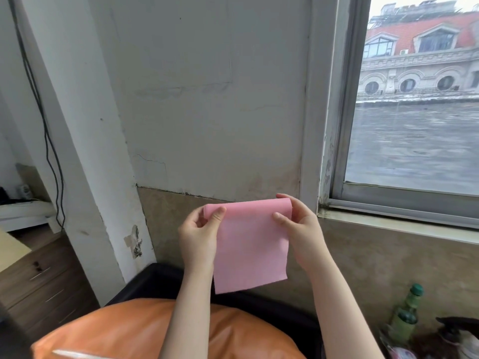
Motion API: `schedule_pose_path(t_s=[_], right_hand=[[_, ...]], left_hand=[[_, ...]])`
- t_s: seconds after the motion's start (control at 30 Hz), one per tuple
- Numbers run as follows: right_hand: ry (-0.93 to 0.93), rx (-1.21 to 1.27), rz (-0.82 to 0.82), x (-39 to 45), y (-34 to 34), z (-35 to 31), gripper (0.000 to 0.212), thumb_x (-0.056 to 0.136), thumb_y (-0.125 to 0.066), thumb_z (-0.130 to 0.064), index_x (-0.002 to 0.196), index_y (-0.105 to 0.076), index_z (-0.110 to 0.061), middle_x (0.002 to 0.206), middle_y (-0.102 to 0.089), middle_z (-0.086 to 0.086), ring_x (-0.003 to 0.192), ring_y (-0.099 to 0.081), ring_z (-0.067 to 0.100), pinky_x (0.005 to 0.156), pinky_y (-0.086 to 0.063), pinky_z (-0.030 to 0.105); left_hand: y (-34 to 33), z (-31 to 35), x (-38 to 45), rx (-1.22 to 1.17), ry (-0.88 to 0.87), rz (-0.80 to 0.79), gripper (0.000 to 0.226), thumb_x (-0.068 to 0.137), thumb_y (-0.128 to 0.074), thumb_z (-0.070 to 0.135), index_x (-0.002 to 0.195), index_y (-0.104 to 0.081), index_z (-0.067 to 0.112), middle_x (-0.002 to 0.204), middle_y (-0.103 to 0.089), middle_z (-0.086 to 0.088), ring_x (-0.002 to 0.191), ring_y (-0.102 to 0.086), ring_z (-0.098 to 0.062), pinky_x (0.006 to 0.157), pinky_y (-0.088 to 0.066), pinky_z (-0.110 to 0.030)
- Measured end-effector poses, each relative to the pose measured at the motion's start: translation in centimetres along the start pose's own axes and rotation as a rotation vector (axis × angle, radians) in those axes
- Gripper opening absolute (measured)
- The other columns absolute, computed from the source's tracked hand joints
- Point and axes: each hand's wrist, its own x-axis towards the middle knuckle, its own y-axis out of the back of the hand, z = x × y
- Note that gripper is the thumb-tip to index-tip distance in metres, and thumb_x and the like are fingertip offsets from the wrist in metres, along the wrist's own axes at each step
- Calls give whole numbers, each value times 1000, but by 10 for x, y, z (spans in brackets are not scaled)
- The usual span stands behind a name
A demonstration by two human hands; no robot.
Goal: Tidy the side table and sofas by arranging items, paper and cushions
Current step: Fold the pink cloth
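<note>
Pink paper (250, 244) pinched by left hand (198, 235) and right hand (298, 229) fingers (281, 219).

**One head-worn view, facing a wall corner and window**

A single wide-angle camera sits on the person's head, looking forward and slightly down. It faces a grey wall (207, 99) straight ahead, with a window (414, 112) at the right edge and a white pillar (77, 151) at the left, both bent by the lens. The view is close: both forearms rise from the bottom edge, and the left hand (199, 237) and right hand (298, 229) sit near the centre. An orange cushion (129, 332) fills the lower foreground. No second view overlaps it.
</note>
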Motion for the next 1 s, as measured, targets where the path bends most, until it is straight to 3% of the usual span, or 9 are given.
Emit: schedule_pose_path(t_s=[0.1, 0.17, 0.3, 0.37, 0.43, 0.63, 0.8, 0.87, 1.0], right_hand=[[31, -64, 92, 0, 1, -1, 4, 84, -66, -7, 87, -66, -9, 80, -64, 3, 73, -54, 12, 66, -42, 22], [42, -131, 189, 1, -1, 0, 23, 87, -63, -12, 69, -54, 0, 63, -46, 2, 59, -37, 9, 54, -29, 23], [49, -122, 238, 2, -3, -3, 48, 91, -59, -21, 57, -25, -18, 49, -20, -12, 53, -18, 9, 52, -13, 28], [60, -136, 250, 2, -3, -4, 46, 92, -58, -22, 58, -27, -16, 51, -18, -11, 53, -17, 8, 51, -13, 26], [71, -121, 243, 2, -2, -4, 43, 92, -57, -24, 60, -32, -8, 56, -20, -6, 54, -18, 9, 49, -13, 23], [19, -121, 129, -2, 1, -9, 10, 85, -65, -14, 83, -56, -12, 74, -56, -4, 69, -50, 11, 62, -40, 20], [-15, -46, 130, -3, 3, -10, 44, 81, -68, -6, 117, -53, -27, 101, -62, -8, 93, -59, 13, 82, -48, 30], [-8, -2, 124, -3, 5, -9, 42, 81, -67, -3, 111, -56, -31, 99, -64, -7, 92, -61, 16, 83, -50, 34], [24, 78, 167, -2, 10, -8, 19, 82, -66, -2, 85, -61, -20, 79, -64, 1, 77, -59, 22, 72, -49, 38]], left_hand=[[1, -4, 1, 42, -10, 24, 24, 81, -72, 29, 61, -62, 19, 50, -48, 14, 49, -40, 0, 50, -34, -16], [1, -5, 0, 108, -31, -17, 32, 82, -70, 32, 64, -62, 7, 52, -41, 10, 51, -32, -3, 51, -29, -24], [-2, -3, -3, 177, -18, -91, 11, 83, -71, 24, 75, -64, 22, 73, -64, 5, 74, -55, -12, 61, -40, -24], [-2, -1, -4, 110, 23, -73, 19, 84, -70, 17, 103, -68, 21, 96, -66, 7, 92, -60, -10, 68, -44, -12], [-3, 0, -3, 77, 22, -57, 35, 84, -70, 14, 118, -63, 17, 103, -64, 9, 96, -59, -7, 70, -43, -3], [-6, 0, -4, 54, 56, 8, 13, 84, -70, 23, 74, -62, 25, 75, -65, 5, 72, -58, -13, 66, -48, -26], [-6, -2, -3, 119, 39, -8, 30, 89, -64, 30, 62, -60, 17, 61, -55, -3, 61, -47, -16, 62, -41, -32], [-6, -5, -2, 158, 33, -29, 33, 89, -63, 34, 63, -57, 15, 63, -50, -8, 63, -43, -18, 62, -36, -31], [-9, -7, -2, 110, 137, -137, 28, 91, -61, 33, 68, -64, 18, 74, -66, -6, 75, -63, -27, 74, -54, -45]])
